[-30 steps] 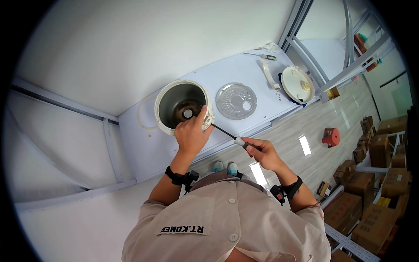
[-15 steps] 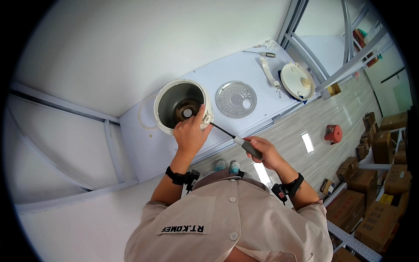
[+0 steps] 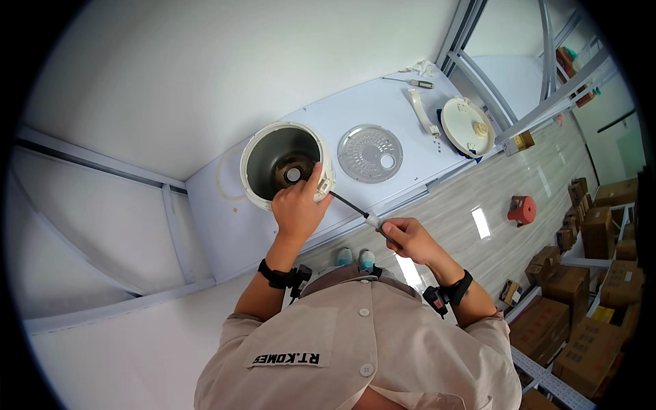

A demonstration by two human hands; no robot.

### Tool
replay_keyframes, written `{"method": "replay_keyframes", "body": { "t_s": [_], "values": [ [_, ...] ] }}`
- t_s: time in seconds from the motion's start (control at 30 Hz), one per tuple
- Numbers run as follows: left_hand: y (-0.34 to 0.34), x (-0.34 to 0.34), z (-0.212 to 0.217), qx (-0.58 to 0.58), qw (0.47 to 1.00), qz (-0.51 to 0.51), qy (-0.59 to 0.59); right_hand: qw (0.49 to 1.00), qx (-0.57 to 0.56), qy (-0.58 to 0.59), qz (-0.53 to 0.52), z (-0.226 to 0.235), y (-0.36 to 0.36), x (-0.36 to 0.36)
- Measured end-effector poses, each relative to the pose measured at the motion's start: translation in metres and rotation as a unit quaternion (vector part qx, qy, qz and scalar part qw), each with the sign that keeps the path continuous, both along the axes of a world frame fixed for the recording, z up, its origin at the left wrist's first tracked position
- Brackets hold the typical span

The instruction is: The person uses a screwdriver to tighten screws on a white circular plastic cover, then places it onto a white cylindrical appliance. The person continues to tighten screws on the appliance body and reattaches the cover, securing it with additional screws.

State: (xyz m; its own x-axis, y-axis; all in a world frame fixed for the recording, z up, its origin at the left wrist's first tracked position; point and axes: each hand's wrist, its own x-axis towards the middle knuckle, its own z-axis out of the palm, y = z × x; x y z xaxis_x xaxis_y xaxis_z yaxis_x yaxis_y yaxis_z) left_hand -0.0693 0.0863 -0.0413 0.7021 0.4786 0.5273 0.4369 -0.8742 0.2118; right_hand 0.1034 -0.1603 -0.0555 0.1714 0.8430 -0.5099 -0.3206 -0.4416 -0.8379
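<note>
A rice cooker body [image 3: 270, 195] with a cream shell and a grey metal interior stands without its lid on the table. My left hand [image 3: 298, 206] grips its near right rim, with the index finger laid over the edge. In my right hand [image 3: 411, 239] is a screwdriver [image 3: 350, 205] with a grey and white handle. Its dark shaft slants up to the left, and its tip meets the cooker's side by the hinge fitting [image 3: 325, 184]. The exact contact point is too small to make out.
On the white table [image 3: 328, 113] lie a perforated metal disc [image 3: 365, 147], a curved cream handle [image 3: 420, 109], small screws, a second screwdriver [image 3: 420, 84] and a round cream lid [image 3: 465, 130]. A red stool [image 3: 523, 210] stands on the floor; cardboard boxes [image 3: 567, 283] fill shelving at right.
My right hand has turned around the screwdriver handle and slid slightly toward the shaft. The left hand and the cooker stay nearly where they were.
</note>
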Motion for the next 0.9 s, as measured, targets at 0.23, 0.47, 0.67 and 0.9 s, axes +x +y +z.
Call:
{"method": "replay_keyframes", "body": {
  "t_s": [0.23, 0.47, 0.67, 0.9],
  "values": [
    [-0.002, 0.0, 0.007, -0.025, 0.999, 0.013, 0.028, 0.725, 0.153, -0.671, -0.002, 0.008, -0.001, -0.017],
    [-0.003, 0.001, 0.006, -0.034, 0.999, 0.018, 0.034, 0.907, 0.246, -0.301, -0.162, -0.022, -0.01, -0.003],
    [-0.002, 0.002, 0.007, -0.032, 0.999, 0.026, 0.024, 0.986, -0.014, 0.115, -0.118, 0.011, -0.006, 0.01],
    [-0.005, 0.005, 0.015, -0.044, 0.998, -0.004, -0.041, 0.965, 0.08, -0.234, -0.092, 0.003, -0.01, 0.004]
  ]
}}
